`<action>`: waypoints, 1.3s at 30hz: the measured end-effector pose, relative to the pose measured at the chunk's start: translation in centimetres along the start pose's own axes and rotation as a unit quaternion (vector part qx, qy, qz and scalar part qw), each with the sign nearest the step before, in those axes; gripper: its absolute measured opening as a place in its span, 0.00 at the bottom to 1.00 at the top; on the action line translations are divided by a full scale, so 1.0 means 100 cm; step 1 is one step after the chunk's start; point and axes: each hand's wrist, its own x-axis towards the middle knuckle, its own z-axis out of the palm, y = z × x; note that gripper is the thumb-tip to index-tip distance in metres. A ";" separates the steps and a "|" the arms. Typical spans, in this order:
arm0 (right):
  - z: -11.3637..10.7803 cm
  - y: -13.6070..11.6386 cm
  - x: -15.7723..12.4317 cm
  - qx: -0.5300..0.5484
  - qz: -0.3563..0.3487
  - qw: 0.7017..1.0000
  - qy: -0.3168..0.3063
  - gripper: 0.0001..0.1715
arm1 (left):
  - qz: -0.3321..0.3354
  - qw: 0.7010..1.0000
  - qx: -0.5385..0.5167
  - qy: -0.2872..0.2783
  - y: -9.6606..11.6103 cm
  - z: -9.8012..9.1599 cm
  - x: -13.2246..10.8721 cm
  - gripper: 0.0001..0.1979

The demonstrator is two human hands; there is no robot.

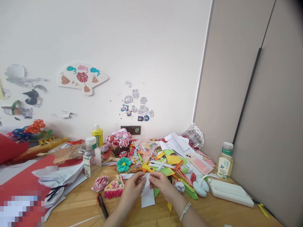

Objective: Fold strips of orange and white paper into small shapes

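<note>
A white strip of paper (148, 197) hangs between my two hands, its lower end down near the wooden table top. My left hand (135, 185) pinches its upper left edge. On the other side, my right hand (159, 183) grips the top right edge, fingers curled in; a silver bracelet circles that wrist. Left of my left hand lie a triangular pink box of small candy-like pieces (115, 186) and a red-and-white paper rose (100, 183). A crumpled paper ball (179, 186) sits right of my right hand. Behind both hands is a yellow glue gun (145, 167).
Colourful paper scraps (174, 160) heap up at the back. A pink phone case (199, 162), a white power bank (230, 191) and a labelled bottle (224, 162) stand right. A clear bottle (89, 159), a black-and-red pen (102, 205) and red paper (28, 179) are left. The white wall (142, 37) closes the back.
</note>
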 end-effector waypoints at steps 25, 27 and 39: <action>-0.001 0.013 0.007 -0.067 -0.009 0.995 0.079 0.13 | -0.025 0.991 -0.096 -0.088 -0.001 0.000 0.001 0.11; -0.002 0.014 0.007 -0.072 -0.009 0.994 0.080 0.13 | -0.024 0.991 -0.092 -0.089 -0.001 0.000 0.000 0.11; -0.003 0.019 0.008 -0.099 -0.013 0.992 0.083 0.12 | -0.018 0.994 0.107 -0.027 0.001 0.003 -0.002 0.12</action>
